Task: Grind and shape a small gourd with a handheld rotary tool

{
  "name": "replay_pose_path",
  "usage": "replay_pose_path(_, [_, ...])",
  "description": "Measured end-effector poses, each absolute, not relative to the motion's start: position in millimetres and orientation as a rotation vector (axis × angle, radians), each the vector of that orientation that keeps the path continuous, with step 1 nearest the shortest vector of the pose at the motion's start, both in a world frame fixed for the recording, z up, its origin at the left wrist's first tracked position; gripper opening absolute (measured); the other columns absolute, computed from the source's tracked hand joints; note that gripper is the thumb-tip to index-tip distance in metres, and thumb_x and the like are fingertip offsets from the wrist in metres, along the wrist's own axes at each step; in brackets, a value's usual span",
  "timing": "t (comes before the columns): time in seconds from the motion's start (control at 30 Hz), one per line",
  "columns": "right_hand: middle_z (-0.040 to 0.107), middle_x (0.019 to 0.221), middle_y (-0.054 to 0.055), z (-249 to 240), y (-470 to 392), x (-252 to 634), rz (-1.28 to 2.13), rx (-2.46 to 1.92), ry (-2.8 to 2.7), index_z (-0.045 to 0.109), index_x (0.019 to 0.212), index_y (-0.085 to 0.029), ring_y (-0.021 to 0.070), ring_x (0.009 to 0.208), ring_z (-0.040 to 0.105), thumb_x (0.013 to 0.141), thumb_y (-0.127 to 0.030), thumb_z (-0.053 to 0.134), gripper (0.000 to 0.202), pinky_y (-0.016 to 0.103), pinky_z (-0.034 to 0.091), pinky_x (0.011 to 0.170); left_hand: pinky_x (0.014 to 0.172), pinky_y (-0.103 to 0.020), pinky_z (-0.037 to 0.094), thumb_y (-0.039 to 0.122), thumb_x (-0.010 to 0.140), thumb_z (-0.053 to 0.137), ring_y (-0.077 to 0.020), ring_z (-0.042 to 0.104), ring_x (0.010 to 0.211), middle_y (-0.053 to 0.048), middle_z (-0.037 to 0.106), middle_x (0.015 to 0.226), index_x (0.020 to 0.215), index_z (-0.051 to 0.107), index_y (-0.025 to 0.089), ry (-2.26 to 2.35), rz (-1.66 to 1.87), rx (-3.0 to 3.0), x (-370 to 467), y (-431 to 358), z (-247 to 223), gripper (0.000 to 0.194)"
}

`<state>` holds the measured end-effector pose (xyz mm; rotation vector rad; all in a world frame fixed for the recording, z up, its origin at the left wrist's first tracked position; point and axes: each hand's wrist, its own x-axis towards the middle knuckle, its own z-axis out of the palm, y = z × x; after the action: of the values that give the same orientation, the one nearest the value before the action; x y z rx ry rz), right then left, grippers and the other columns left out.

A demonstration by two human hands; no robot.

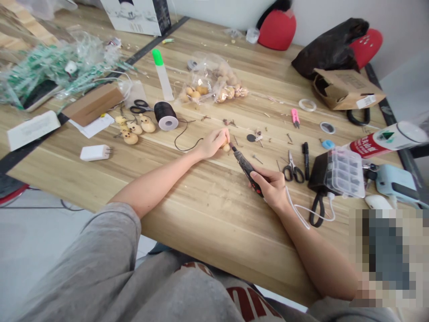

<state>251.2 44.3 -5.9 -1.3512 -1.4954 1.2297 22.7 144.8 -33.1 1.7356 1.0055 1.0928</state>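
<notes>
My left hand [214,142] is closed around a small tan gourd [226,147] at the middle of the wooden table. Part of the gourd is hidden by the fingers. In my right hand [272,185] is a dark, pen-shaped rotary tool [247,167] with red marks on its side. Its tip points at the gourd and appears to touch it or be very near it. Left of my left hand stand a spool of black cord [166,116] and several small gourds with drawn faces [135,127]. Loose small bits and a black disc [251,137] lie just beyond.
Black scissors [293,170], a marker [305,161] and a clear compartment box [346,172] lie to the right. A white cable [298,214] trails near my right wrist. Behind are a bag of gourds [214,80] and a green-capped bottle [163,76]. Plastic packaging [40,67] covers the left.
</notes>
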Motion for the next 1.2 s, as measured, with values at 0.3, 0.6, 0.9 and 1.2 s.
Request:
replay_pose_path(0.3, [0.059,0.053,-0.001,-3.8,43.8,249.4,1.232,-1.335,-1.506,0.081,0.089,-0.015,0.0118,0.044,0.047,0.074,-0.045,0.069,0.036,0.026,0.04,0.044,0.055,-0.025,0.034,0.048,0.103,0.034,-0.0115,0.041,0.053,0.002,0.047,0.057,0.074,0.052,0.02,0.98,1.087,1.72,23.2,144.8,-32.7,0.044])
replay_pose_path(0.6, [0.06,0.054,0.0,-6.2,43.7,251.1,1.232,-1.351,-1.504,0.081,0.099,-0.011,0.0112,0.045,0.047,0.075,-0.046,0.069,0.044,0.025,0.039,0.045,0.055,-0.026,0.033,0.049,0.103,0.034,-0.0118,0.039,0.052,0.004,0.041,0.056,0.074,0.052,0.02,0.971,1.093,1.751,21.7,146.0,-34.4,0.045])
replay_pose_path(0.9, [0.059,0.055,0.0,-7.0,43.5,251.3,1.22,-1.358,-1.525,0.08,0.101,-0.01,0.0114,0.045,0.047,0.077,-0.047,0.067,0.046,0.026,0.039,0.045,0.054,-0.025,0.032,0.05,0.102,0.035,-0.0114,0.039,0.053,0.003,0.042,0.057,0.074,0.052,0.019,0.985,1.084,1.754,22.2,145.4,-34.1,0.045])
replay_pose_path(1.2, [0.059,0.055,0.0,-7.3,44.4,250.8,1.209,-1.326,-1.562,0.081,0.099,-0.01,0.0117,0.045,0.049,0.077,-0.046,0.067,0.044,0.026,0.04,0.044,0.057,-0.025,0.034,0.047,0.103,0.034,-0.011,0.041,0.054,0.003,0.046,0.058,0.074,0.052,0.019,0.984,1.085,1.769,21.9,146.8,-35.6,0.044])
